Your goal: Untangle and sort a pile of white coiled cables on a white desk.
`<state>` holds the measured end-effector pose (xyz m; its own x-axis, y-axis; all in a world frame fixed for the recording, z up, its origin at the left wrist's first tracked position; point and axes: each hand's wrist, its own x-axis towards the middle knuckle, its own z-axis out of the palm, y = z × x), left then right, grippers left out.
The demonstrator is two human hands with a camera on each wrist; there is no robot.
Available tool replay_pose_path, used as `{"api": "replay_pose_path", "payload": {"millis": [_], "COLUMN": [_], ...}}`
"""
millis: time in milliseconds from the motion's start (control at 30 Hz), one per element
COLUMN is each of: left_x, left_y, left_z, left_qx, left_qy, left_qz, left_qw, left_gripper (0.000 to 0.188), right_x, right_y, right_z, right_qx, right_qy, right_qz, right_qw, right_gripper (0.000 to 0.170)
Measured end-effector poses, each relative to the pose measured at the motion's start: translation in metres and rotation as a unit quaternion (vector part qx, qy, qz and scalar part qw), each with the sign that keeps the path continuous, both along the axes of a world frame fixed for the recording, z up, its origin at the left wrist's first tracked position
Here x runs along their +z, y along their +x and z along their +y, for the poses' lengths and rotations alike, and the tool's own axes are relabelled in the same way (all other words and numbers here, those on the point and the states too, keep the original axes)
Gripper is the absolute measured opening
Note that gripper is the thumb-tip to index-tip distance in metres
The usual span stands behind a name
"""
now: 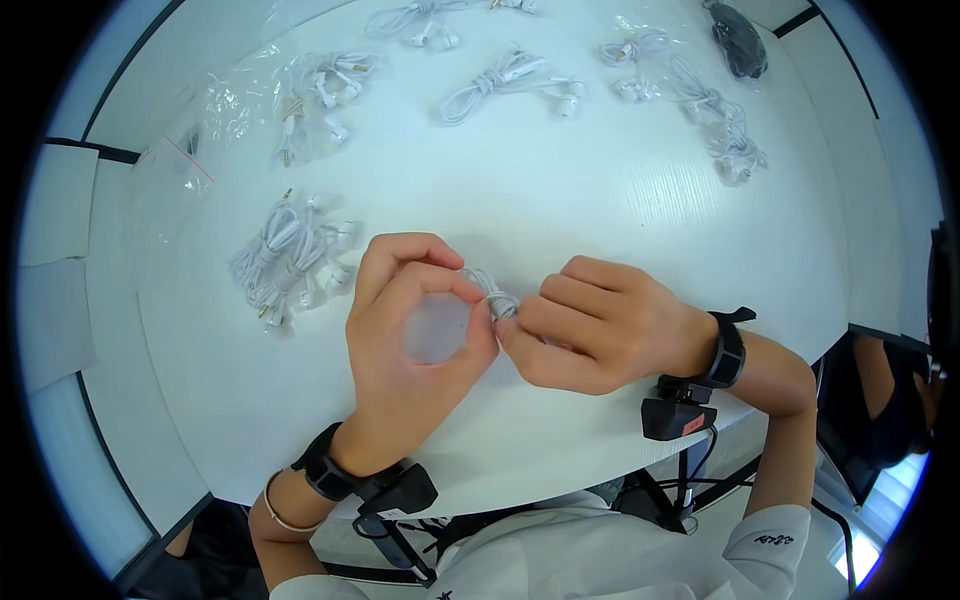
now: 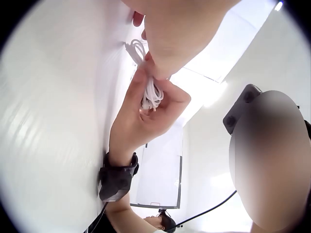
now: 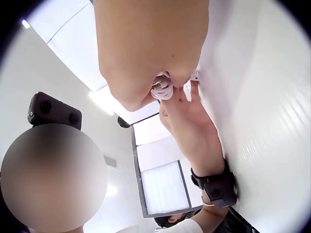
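A wound bundle of white earphone cable (image 1: 499,303) is between the two hands, over the middle of the white table. My left hand (image 1: 382,335) pinches its left end with thumb and fingertips, the fingers bent into a ring. On the other side, my right hand (image 1: 612,325) grips the bundle with curled fingers that cover much of it. Loops of the white cable (image 2: 153,93) show inside the right palm in the left wrist view. The right wrist view shows wound strands (image 3: 163,90) between the right hand's fingers and thumb.
A pile of coiled earphones (image 1: 285,255) lies left of the hands. More bundles, such as one set of earphones (image 1: 500,85), lie along the far side. Clear plastic bags (image 1: 235,110) are at the far left, and a dark wrapped item (image 1: 740,42) is at the far right.
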<state>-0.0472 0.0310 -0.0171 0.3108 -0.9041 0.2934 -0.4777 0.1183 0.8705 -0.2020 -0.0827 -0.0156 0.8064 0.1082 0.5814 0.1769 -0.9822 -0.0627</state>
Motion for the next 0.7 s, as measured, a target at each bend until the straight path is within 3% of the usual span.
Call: {"api": "replay_pose_path", "payload": {"millis": [200, 333, 700], "left_x": [0.0015, -0.0003, 0.0017], "left_y": [-0.0064, -0.0011, 0.0018], "left_z": [-0.0022, -0.0011, -0.0033], "left_qx": [0.026, -0.007, -0.034], "left_qy": [0.001, -0.005, 0.034], "left_qz": [0.049, 0.002, 0.129], "left_qw": [0.998, 1.0, 0.99], "left_gripper": [0.022, 0.021, 0.018], "right_x": [-0.0022, -0.0013, -0.0005], "right_y": [0.0016, 0.0012, 0.0001], "right_z": [0.0016, 0.0027, 0.0022], "right_qx": [-0.026, -0.027, -0.007], "right_qy": [-0.032, -0.042, -0.05], "right_qz": [-0.019, -0.011, 0.009], "right_qw": [0.999, 0.999, 0.999], "right_gripper": [0.014, 0.015, 0.018]}}
